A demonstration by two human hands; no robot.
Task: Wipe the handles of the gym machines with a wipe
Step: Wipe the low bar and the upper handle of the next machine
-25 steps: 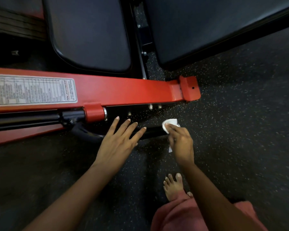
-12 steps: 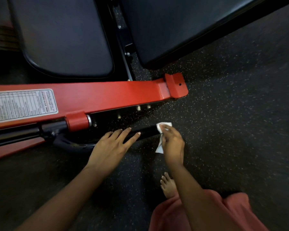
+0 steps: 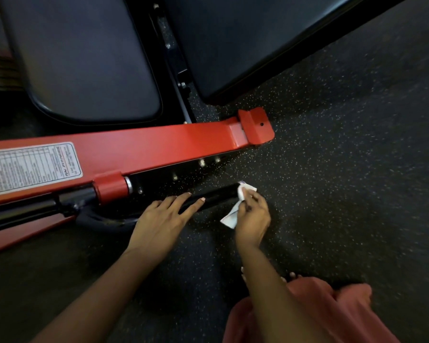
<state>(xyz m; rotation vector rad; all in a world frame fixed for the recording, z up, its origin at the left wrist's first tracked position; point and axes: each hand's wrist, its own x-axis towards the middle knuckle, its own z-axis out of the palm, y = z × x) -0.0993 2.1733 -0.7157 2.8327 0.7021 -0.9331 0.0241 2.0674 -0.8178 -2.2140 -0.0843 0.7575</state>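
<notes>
Two hands: steady the black handle [image 3: 218, 194] with the flat, straight-fingered left hand [image 3: 161, 219]; rub all round its end with the wipe [image 3: 229, 217] pinched in the right hand [image 3: 254, 219].

We log a red frame [image 3: 159, 142], black handle [image 3: 218, 195], white wipe [image 3: 229, 219], dark pads [image 3: 84, 58], and black floor [image 3: 344, 194] flecked pale.

Red beam [image 3: 159, 144] looks like painted metal, smooth with a satin shine, and the label [image 3: 30, 167] on it is a flat printed sticker. The left pad [image 3: 84, 58] and right pad [image 3: 258, 33] look like smooth black vinyl with a soft sheen. The bolts [image 3: 201, 162] are bare shiny metal. The handle [image 3: 218, 194] is black, smooth and slightly glossy. The wipe [image 3: 233, 215] is thin, white and crumpled. The floor [image 3: 344, 181] is matt, grainy, speckled rubber by the look of it. The pink garment [image 3: 332, 315] is soft matt cloth.
</notes>
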